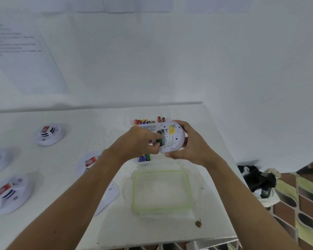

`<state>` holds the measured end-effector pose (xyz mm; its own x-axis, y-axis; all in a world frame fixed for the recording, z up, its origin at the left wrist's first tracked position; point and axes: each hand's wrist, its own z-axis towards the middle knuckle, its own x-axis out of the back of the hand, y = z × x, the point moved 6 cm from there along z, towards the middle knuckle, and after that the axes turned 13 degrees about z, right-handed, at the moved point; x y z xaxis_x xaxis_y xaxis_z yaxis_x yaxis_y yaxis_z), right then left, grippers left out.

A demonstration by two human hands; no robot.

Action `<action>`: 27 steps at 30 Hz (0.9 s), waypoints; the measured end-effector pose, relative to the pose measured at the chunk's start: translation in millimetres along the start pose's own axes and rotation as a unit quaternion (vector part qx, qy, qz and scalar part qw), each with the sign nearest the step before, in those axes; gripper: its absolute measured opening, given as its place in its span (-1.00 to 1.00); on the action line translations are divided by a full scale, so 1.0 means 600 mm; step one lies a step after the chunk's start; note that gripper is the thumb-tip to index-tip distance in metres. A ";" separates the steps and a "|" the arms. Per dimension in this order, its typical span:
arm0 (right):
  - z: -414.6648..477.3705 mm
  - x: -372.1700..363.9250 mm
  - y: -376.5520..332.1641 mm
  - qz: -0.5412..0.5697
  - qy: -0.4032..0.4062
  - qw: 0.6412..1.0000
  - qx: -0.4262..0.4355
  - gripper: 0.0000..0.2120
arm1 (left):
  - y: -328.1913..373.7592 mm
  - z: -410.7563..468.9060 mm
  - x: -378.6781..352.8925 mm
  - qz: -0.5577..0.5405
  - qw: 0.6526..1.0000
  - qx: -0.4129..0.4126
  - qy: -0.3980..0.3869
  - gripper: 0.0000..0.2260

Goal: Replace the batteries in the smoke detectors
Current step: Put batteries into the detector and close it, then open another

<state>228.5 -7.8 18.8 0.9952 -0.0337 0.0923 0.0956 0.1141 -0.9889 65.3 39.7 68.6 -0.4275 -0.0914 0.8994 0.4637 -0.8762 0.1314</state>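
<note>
1. Smoke detector point(173, 139), back up, held over the table point(98, 123) near its far right corner; right hand point(192, 147) grips its rim.
2. Left hand point(135, 141) pinches a green battery point(159, 140), mostly hidden by fingers.

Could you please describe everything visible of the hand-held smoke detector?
The round white plastic smoke detector is held tilted above the white table, underside facing the camera. It shows a yellow label, small printed text and an open battery bay. The right hand grips its rim; the left hand pinches a green battery at the bay.
</note>
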 end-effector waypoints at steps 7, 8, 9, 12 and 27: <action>0.000 0.010 -0.004 -0.002 0.026 1.000 0.011 -0.13 | -0.007 -0.005 0.005 -0.041 0.999 0.010 0.022 -0.76; 0.000 0.011 -0.004 -0.002 0.029 1.000 0.012 -0.13 | -0.010 -0.006 0.005 -0.052 0.998 0.015 0.027 -0.78; 0.000 0.012 -0.003 0.000 0.031 0.999 0.011 -0.12 | -0.014 -0.007 0.004 -0.062 0.997 0.020 0.029 -0.81; -0.002 0.013 -0.001 0.002 0.033 0.999 0.008 -0.10 | -0.026 -0.007 -0.004 -0.104 0.993 0.048 0.013 -0.76; -0.014 0.036 0.014 0.000 0.078 0.997 0.007 -0.08 | -0.072 -0.014 -0.015 -0.205 0.936 0.277 0.078 -0.74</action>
<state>250.9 -16.2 11.7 0.9794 -0.1884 0.0726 0.0976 0.1270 -0.9871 42.6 74.3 51.1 -0.7452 0.0930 0.6603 0.5487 -0.4771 0.6865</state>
